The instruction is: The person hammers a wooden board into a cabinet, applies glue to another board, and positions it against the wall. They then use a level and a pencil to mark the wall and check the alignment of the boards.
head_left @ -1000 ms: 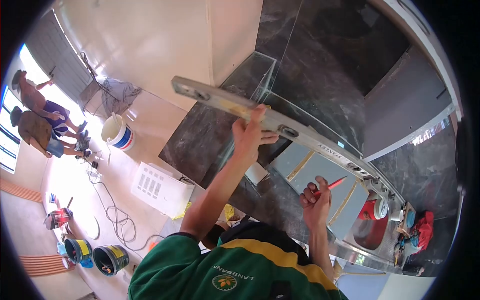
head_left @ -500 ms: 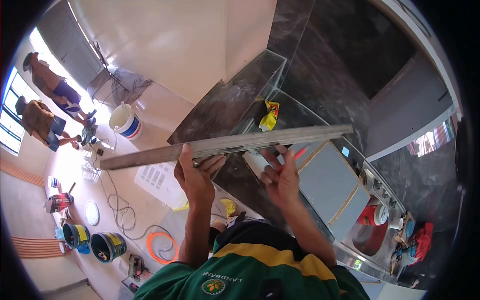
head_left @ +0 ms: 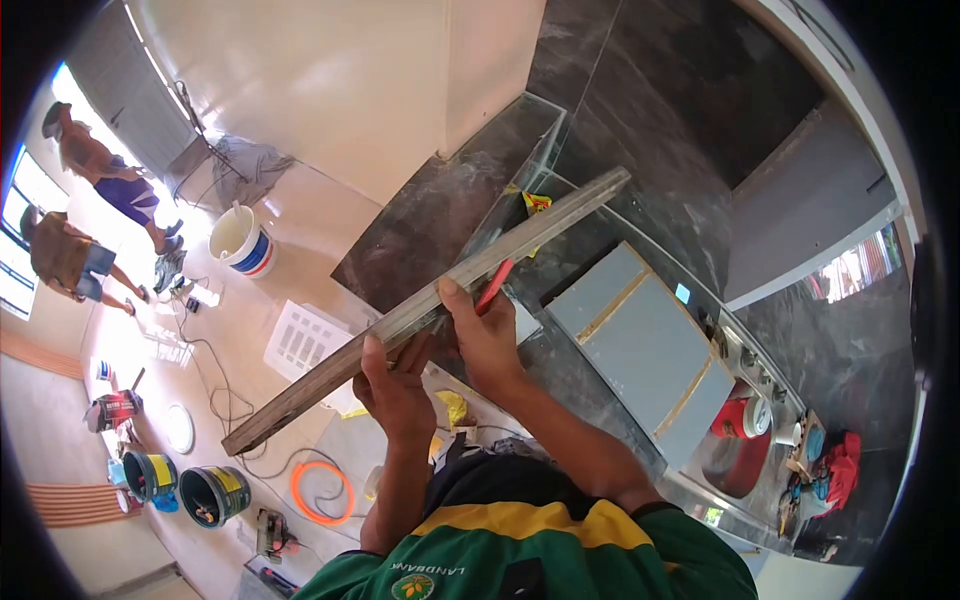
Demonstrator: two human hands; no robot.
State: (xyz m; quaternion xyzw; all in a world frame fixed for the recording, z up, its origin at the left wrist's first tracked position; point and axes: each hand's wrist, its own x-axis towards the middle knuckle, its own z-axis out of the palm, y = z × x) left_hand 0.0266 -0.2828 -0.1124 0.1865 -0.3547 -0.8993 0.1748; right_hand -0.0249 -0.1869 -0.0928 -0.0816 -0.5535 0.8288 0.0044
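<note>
A long, straight grey metal bar [head_left: 540,232] slants across the view, its near end low at the left and its far end over the dark counter. My left hand [head_left: 397,392] is closed around it left of the middle, thumb on top and fingers underneath. Close beside it, my right hand [head_left: 487,342] also grips the bar, thumb against its face. A red pencil-like stick [head_left: 494,286] pokes up from the fingers of that same hand. Behind the bar, a yellow packet [head_left: 535,205] lies partly covered on the dark counter [head_left: 440,215].
Grey boards [head_left: 640,340] lie on the counter to the right, near a sink [head_left: 735,470] with a red bucket [head_left: 735,418]. A white bucket [head_left: 242,243], dark buckets [head_left: 215,495], cords and an orange hose [head_left: 322,492] are on the floor. Two people [head_left: 110,185] stand by the windows.
The bar has tilted, its far end rising and its near end dropping. My right hand has moved left and up onto the bar, bringing the red stick along.
</note>
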